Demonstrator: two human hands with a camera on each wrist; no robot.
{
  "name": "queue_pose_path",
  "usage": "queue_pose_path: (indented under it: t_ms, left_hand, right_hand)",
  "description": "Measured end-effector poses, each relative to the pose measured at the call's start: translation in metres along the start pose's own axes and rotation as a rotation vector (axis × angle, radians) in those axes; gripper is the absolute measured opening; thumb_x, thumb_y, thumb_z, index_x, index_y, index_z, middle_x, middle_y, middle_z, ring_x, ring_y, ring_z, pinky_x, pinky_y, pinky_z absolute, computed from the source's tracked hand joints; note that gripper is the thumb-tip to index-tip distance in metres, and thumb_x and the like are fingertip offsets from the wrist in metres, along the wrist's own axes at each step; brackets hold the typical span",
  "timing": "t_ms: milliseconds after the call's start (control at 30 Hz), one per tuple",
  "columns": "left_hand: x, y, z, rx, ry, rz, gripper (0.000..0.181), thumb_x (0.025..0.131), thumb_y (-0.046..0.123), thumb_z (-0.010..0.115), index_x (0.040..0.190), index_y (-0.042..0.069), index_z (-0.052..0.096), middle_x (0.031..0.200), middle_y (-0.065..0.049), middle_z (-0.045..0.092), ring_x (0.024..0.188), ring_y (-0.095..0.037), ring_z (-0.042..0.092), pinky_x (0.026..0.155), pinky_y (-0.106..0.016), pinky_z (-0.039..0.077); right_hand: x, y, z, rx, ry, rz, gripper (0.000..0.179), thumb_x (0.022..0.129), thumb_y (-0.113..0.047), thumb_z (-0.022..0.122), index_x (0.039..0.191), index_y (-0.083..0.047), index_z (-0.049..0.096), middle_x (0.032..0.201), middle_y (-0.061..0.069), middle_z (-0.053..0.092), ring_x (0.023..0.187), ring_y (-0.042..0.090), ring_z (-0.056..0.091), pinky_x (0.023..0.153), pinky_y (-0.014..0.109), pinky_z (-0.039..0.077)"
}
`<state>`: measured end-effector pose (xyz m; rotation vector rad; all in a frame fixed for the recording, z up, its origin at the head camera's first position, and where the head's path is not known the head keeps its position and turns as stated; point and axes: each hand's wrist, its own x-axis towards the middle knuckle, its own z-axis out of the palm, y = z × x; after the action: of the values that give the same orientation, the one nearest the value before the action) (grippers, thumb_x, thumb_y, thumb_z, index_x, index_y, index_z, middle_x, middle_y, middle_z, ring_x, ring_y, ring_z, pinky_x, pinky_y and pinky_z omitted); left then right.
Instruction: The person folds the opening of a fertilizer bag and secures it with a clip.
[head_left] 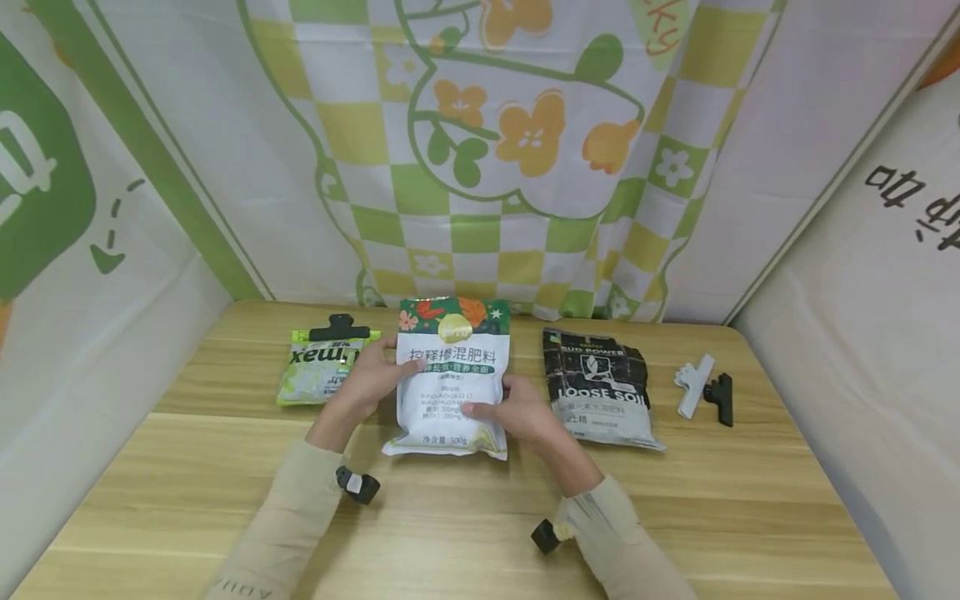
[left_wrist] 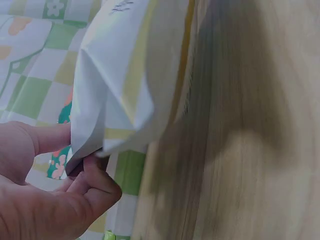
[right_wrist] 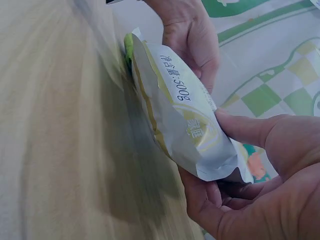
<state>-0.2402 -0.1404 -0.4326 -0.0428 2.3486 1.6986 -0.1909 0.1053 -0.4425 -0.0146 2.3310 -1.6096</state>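
A white fertilizer bag (head_left: 446, 385) with a green floral top band is held between both hands, its printed front facing up. My left hand (head_left: 369, 379) grips its left edge, thumb on the front and fingers curled behind, as the left wrist view shows on the bag (left_wrist: 112, 75). On the opposite edge, my right hand (head_left: 527, 412) holds the bag with its thumb on the front. In the right wrist view the bag's bottom end (right_wrist: 200, 132) appears raised over the tabletop, with a shadow below it. Parts of the fingers are hidden behind the bag.
Left of the bag lies a green-and-white packet (head_left: 303, 385) with a black clip (head_left: 341, 327) on its top. A black-and-grey soil bag (head_left: 600, 387) lies to the right. Beyond it are a white clip (head_left: 696, 387) and another black clip (head_left: 722, 400) on the wooden table (head_left: 450, 533).
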Motion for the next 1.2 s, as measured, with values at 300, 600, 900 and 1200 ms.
queue_pose_path:
  t_ms: [300,600,900,1200]
  left_hand:
    - [-0.022,0.007,0.004,0.019,0.051,0.118,0.056,0.098,0.018,0.074,0.147,-0.001,0.054,0.122,-0.025,0.075,0.096,-0.024,0.078,0.08,-0.034,0.066]
    - [-0.039,0.009,0.005,0.027,0.077,0.139,0.048,0.097,0.02,0.077,0.139,0.001,0.062,0.122,-0.022,0.077,0.1,-0.026,0.079,0.081,-0.032,0.066]
    - [-0.051,0.008,0.001,-0.018,0.058,0.126,0.046,0.094,0.021,0.08,0.134,0.003,0.067,0.12,-0.019,0.078,0.098,-0.022,0.08,0.081,-0.027,0.064]
    - [-0.067,0.006,-0.006,-0.036,-0.019,0.173,0.043,0.091,0.025,0.084,0.126,0.003,0.072,0.108,-0.012,0.082,0.093,-0.015,0.079,0.084,-0.024,0.061]
  right_hand:
    - [-0.017,0.002,-0.004,-0.043,0.018,-0.087,0.047,0.085,-0.023,0.088,0.124,-0.005,0.067,0.109,0.011,0.075,0.091,0.019,0.07,0.079,0.028,0.059]
    - [-0.032,-0.001,-0.004,-0.083,0.021,-0.181,0.051,0.087,-0.02,0.087,0.13,-0.006,0.065,0.107,0.011,0.076,0.085,0.016,0.071,0.073,0.028,0.06]
    - [-0.046,0.0,-0.001,-0.124,0.037,-0.242,0.046,0.088,-0.017,0.085,0.128,-0.008,0.066,0.102,0.009,0.077,0.081,0.014,0.071,0.068,0.027,0.061]
    - [-0.057,0.009,-0.003,-0.086,0.049,-0.234,0.035,0.086,-0.014,0.086,0.118,-0.009,0.074,0.097,0.007,0.077,0.082,0.017,0.068,0.07,0.025,0.056]
